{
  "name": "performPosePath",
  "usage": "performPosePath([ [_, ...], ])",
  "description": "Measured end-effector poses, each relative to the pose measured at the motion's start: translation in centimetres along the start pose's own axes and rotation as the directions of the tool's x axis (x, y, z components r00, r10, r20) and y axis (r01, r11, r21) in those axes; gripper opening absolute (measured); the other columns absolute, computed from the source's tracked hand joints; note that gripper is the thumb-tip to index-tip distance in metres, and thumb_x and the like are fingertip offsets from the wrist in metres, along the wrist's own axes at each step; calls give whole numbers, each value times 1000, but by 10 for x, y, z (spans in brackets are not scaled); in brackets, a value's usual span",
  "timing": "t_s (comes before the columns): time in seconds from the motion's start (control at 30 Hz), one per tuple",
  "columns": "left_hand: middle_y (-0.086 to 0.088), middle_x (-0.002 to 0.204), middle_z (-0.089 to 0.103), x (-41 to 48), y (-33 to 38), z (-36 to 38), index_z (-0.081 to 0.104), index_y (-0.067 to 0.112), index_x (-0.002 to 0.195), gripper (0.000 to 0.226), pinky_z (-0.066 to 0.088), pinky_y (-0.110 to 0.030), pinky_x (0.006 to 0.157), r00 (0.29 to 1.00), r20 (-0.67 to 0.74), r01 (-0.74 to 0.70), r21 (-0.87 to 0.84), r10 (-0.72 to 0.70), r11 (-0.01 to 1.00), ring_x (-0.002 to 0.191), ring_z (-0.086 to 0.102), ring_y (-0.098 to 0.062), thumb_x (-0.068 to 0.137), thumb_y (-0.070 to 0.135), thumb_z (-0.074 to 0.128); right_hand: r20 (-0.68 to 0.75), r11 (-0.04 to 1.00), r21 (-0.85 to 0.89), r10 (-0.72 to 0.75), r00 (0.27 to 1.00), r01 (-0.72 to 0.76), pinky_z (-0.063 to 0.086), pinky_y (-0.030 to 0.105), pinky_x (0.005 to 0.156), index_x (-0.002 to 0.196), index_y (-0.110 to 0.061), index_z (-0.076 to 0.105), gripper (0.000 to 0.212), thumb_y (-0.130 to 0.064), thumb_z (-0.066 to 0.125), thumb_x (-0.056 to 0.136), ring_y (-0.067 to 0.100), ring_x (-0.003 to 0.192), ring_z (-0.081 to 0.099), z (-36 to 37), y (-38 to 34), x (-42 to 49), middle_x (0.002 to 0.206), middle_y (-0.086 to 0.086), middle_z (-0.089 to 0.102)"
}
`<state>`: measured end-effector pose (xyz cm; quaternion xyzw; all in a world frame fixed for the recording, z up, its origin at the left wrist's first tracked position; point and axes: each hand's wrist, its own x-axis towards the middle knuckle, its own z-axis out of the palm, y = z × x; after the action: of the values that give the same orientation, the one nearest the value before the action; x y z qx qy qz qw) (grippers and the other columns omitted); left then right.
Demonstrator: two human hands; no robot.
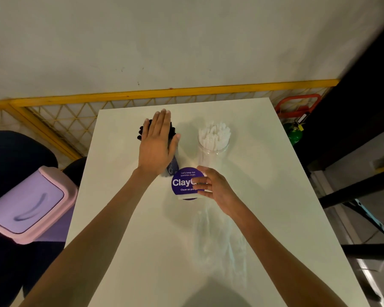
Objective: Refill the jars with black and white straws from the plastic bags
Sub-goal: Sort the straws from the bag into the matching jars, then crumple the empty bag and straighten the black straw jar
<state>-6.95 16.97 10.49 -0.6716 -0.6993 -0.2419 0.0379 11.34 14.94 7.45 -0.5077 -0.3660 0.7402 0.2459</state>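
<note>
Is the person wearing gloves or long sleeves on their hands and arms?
No. The left hand and right hand are bare, with no gloves, rings or watch that I can see. The arms are bare too, and no sleeve shows in the picture.

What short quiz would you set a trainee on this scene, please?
1. What colour are the straws in the clear jar?
2. True or false: the left hand lies flat on top of the black straws.
3. The right hand grips: A the black straws; B the purple sign; C nothing.
Key: 1 white; 2 true; 3 B.
</note>
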Motion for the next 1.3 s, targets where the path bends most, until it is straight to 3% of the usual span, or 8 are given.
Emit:
performPosePath([
  [0.1,-18,133,50,-21,32,-3,42,1,135,50,36,-41,104,990,-139,-4,-243,-31,970,123,47,-32,96,31,32,-107,1000,7,-7,994,7,48,28,78,118,-14,55,29,-30,49,95,15,83,61,-17,14,-7,91,3,65],
  [0.3,-8,121,55,-107,74,35,45,11,132,48,44,-21,82,945,131,324,-516,-301,793,106,55,-17,93,38,40,-265,998,-14,-67,962,66,38,28,89,126,-10,51,32,-24,42,99,21,105,53,-59,45,-24,115,14,58],
  [0.43,-9,139,38,-159,85,71,18,17,146,96,38,-39,101,662,511,727,-262,-548,634,129,38,-27,73,58,66,-307,996,-25,-92,947,89,39,13,76,126,-7,50,31,-19,40,99,17,102,51,-81,62,-31,129,18,53],
  [0.6,-8,152,14,-185,117,92,-9,16,146,133,30,-55,107,412,692,813,14,-593,581,139,20,-33,55,75,67,-213,999,-39,17,977,-26,32,28,96,130,-18,46,35,-31,34,100,19,114,50,-95,79,-42,129,10,54],
  [0.87,-8,143,37,-180,142,112,8,10,146,112,43,-41,97,420,664,820,14,-618,572,128,41,-28,67,61,70,-13,980,0,198,980,-198,28,44,110,136,-19,42,50,-47,24,99,24,130,43,-99,85,-46,139,7,48],
  [1.07,-2,76,57,-175,133,102,54,11,81,15,42,-26,63,440,624,877,-147,-645,457,72,51,-21,78,12,69,-45,989,-28,146,988,-147,32,39,106,132,-17,46,45,-42,30,99,24,126,47,-112,74,-44,132,10,54],
  [1.17,-5,66,49,-165,124,88,44,10,65,25,42,-24,51,441,642,896,-354,-627,268,58,47,-19,72,3,66,-195,997,-37,60,979,-68,36,25,88,127,-13,50,45,-39,51,91,19,114,51,-117,66,-42,128,11,56],
  [1.3,-6,85,61,-143,117,61,57,8,97,22,51,-20,49,458,718,803,-588,-524,-103,69,58,-17,81,-6,59,-203,995,-43,83,976,-94,28,31,98,138,-21,40,50,-46,42,94,22,127,42,-118,57,-40,141,5,44],
])
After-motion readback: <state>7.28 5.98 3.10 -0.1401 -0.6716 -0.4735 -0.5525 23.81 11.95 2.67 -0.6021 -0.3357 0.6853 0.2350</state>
